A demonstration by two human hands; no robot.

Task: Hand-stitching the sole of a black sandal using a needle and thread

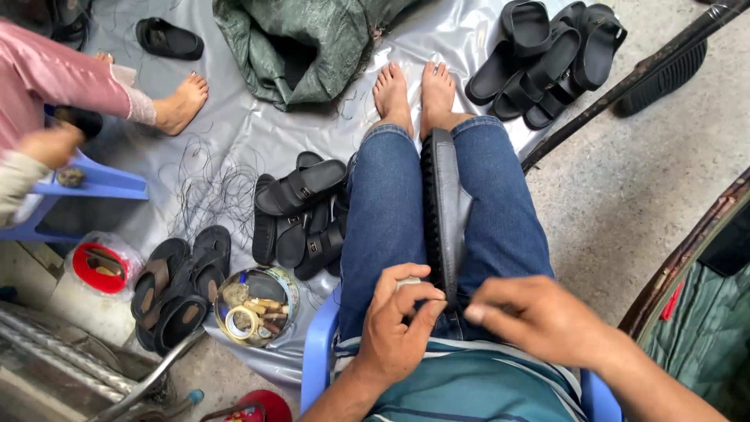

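**Inspector:** Where is the work piece?

**Observer:** A black sandal (442, 211) stands on its edge between the person's knees, over blue jeans (383, 227), its ribbed sole facing left and its near end at the hands.

**Inspector:** Left hand?

**Observer:** The left hand (397, 320) is curled against the sandal's near end, fingertips pinched together on a small pale object that is too small to identify.

**Inspector:** Right hand?

**Observer:** The right hand (531, 316) lies just beside it, fingers drawn together at the sandal's edge. I cannot tell what it grips, if anything.

**Inspector:** Surroundings?

**Observer:** The person sits on a blue plastic chair (319, 352). On the grey sheet (234, 133) to the left lie a pile of black sandals (301, 215), loose black thread (211, 187) and a round tin (256, 305) of tape rolls. Another person's foot (181, 101) rests further left.
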